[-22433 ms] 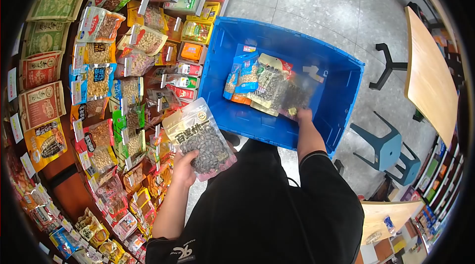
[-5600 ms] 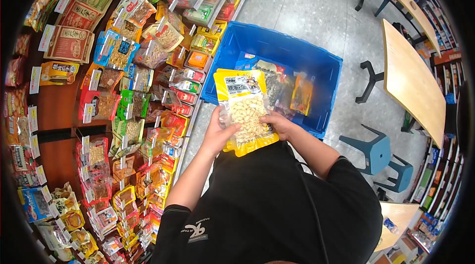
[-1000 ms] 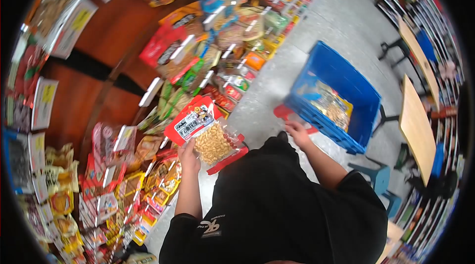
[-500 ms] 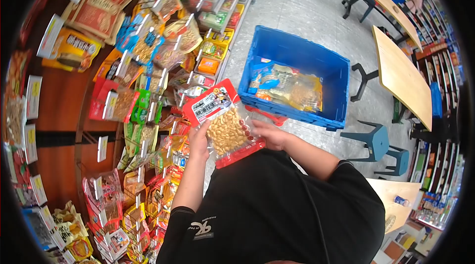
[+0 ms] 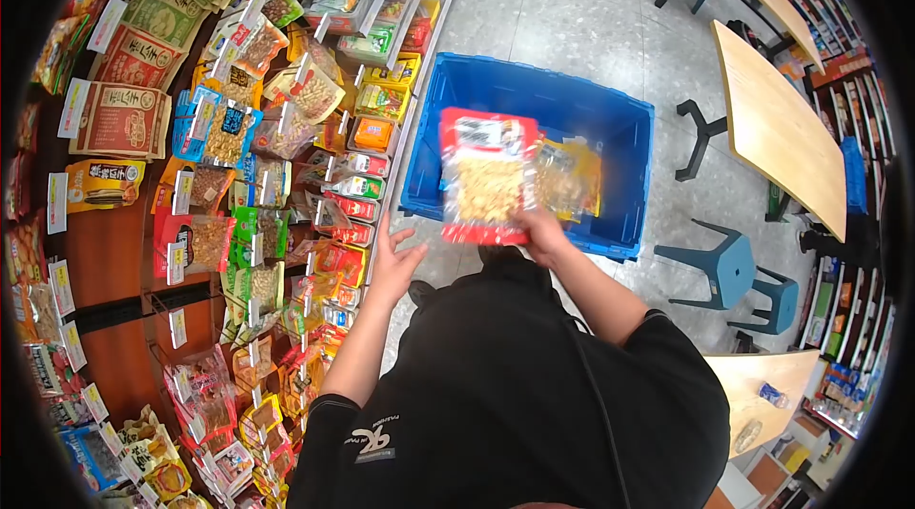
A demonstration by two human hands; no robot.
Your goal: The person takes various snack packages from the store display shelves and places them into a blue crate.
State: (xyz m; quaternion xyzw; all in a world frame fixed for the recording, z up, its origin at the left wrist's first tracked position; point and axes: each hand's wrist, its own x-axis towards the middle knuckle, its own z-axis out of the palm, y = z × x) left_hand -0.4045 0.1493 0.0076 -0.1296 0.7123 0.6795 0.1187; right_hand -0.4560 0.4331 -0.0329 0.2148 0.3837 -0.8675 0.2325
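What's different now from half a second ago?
The left hand has let go of the red peanut bag; the right hand alone now holds it, moved forward over the near side of the blue crate. The crate still holds other bags.

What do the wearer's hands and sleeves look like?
Left hand and right hand are bare: no gloves, no watch visible. Black shirt, short sleeves, pale logo on its left side. Rings: cannot tell.
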